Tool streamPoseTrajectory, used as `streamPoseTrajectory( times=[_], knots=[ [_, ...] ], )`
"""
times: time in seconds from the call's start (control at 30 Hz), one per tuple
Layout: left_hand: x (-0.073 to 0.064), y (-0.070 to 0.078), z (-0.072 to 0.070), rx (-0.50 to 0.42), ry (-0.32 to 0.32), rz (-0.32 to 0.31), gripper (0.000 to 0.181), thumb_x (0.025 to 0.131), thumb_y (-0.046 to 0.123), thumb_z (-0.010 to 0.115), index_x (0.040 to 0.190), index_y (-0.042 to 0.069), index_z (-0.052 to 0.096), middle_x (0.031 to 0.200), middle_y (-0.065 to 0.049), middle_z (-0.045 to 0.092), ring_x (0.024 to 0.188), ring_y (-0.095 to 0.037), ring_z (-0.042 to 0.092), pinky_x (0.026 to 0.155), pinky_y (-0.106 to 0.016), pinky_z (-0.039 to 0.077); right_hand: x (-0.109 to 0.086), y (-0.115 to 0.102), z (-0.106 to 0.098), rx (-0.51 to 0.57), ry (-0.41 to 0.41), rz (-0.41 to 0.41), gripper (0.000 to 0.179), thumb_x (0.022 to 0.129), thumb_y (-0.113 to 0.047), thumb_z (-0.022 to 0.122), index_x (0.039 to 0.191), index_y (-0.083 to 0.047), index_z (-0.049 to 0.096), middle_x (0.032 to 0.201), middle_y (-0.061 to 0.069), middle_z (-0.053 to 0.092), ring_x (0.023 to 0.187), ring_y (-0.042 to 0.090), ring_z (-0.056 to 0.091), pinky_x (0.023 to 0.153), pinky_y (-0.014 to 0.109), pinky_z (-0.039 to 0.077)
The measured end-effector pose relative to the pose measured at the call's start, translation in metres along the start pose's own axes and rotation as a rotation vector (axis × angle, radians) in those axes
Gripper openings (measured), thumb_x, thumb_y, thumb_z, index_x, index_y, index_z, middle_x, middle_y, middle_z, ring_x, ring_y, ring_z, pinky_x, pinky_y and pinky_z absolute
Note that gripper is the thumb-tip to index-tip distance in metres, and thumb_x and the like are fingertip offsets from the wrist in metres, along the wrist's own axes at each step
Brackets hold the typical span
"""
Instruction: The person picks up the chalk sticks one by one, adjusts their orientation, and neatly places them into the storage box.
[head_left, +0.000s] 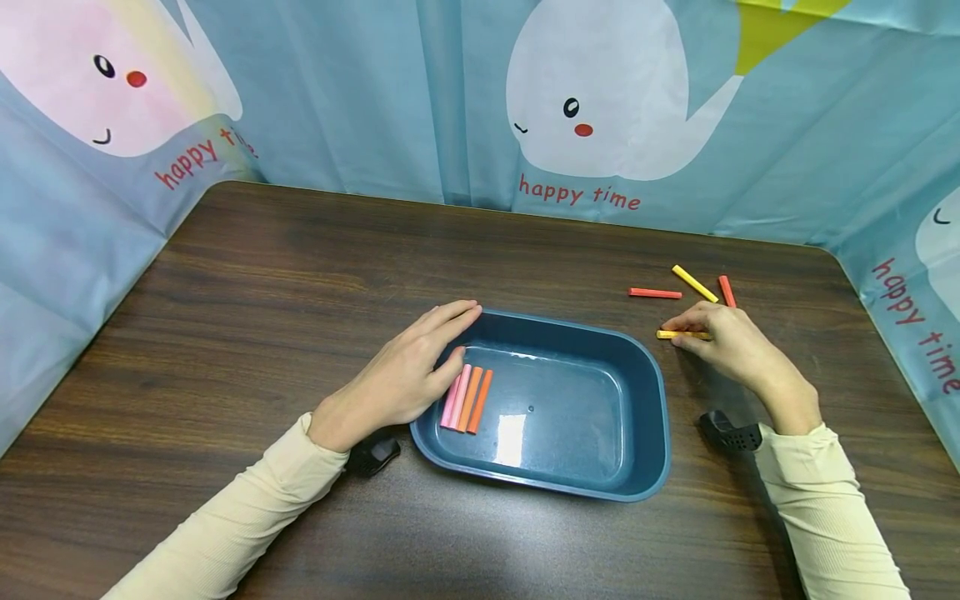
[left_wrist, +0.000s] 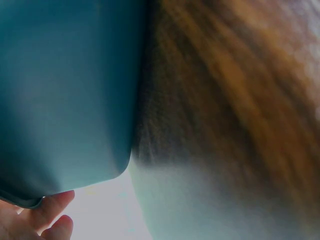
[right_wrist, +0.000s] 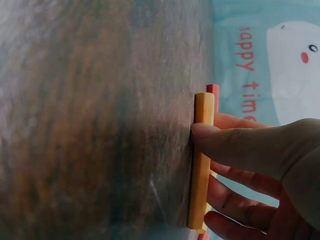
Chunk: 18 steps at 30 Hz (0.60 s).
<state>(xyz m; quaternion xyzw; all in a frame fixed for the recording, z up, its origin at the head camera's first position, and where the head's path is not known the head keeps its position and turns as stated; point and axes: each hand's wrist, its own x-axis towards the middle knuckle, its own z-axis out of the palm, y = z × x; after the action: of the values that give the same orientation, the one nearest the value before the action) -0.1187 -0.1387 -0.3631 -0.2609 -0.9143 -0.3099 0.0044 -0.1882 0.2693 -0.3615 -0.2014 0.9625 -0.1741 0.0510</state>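
Observation:
My right hand (head_left: 723, 337) pinches a yellow-orange hexagonal crayon (right_wrist: 201, 170) between thumb and fingers, close to the table at the right. Beyond these fingers, in the head view, lie a yellow crayon (head_left: 694, 283), a red crayon (head_left: 655, 293) and another red crayon (head_left: 726, 290). My left hand (head_left: 408, 367) grips the left end of a blue plastic bin (head_left: 651, 408), thumb over the rim and fingers at the outer wall. In the bin, near that thumb, several pink and orange crayons (head_left: 469, 400) lie side by side. The left wrist view shows the bin's outer wall (left_wrist: 75, 100) and fingertips under its rim.
The bin stands on a dark wood-grain table (head_left: 262, 333). A light blue curtain (head_left: 360, 100) with whale prints hangs behind the table and along its sides. Black wrist devices (head_left: 727, 432) sit under both cuffs.

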Motion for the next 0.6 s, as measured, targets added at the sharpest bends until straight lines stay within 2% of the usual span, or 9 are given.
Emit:
streamPoseTrajectory(
  times=[0.13,0.23,0.4,0.6],
  knots=[
    [0.0,-0.001,0.0,0.0,0.007,0.008,0.053,0.099,0.013,0.05,0.15,0.003,0.042,0.157,-0.011,0.039,0.145,-0.025,0.039,0.123,-0.045,0.025,0.0,-0.001,-0.001,-0.009,0.022,-0.016,0.014,0.087,-0.006,0.074,0.101,-0.003,0.075,0.092,0.01,0.071,0.081,0.018,0.062,0.069,0.032,0.049],
    [0.0,-0.001,0.0,-0.001,0.009,0.011,0.052,0.099,0.013,0.051,0.149,0.003,0.042,0.157,-0.011,0.04,0.144,-0.025,0.039,0.123,-0.045,0.025,0.0,-0.001,-0.003,0.007,0.045,-0.022,0.015,0.086,-0.007,0.075,0.1,-0.003,0.075,0.085,0.004,0.069,0.074,0.007,0.057,0.064,0.024,0.046],
    [0.0,-0.001,0.0,-0.002,0.008,0.011,0.052,0.099,0.013,0.051,0.149,0.003,0.042,0.156,-0.011,0.04,0.144,-0.026,0.04,0.123,-0.046,0.026,-0.001,-0.005,-0.008,0.052,0.075,0.001,0.018,0.085,-0.008,0.076,0.102,-0.001,0.074,0.079,0.002,0.069,0.069,-0.001,0.055,0.061,0.019,0.046],
    [0.0,-0.001,0.0,-0.003,0.008,0.009,0.052,0.099,0.013,0.051,0.149,0.002,0.043,0.157,-0.01,0.04,0.144,-0.025,0.04,0.123,-0.045,0.026,-0.002,-0.012,-0.012,0.101,0.096,0.031,0.022,0.086,-0.013,0.077,0.105,-0.001,0.074,0.081,0.006,0.072,0.066,-0.005,0.056,0.059,0.015,0.046]
  ],
)
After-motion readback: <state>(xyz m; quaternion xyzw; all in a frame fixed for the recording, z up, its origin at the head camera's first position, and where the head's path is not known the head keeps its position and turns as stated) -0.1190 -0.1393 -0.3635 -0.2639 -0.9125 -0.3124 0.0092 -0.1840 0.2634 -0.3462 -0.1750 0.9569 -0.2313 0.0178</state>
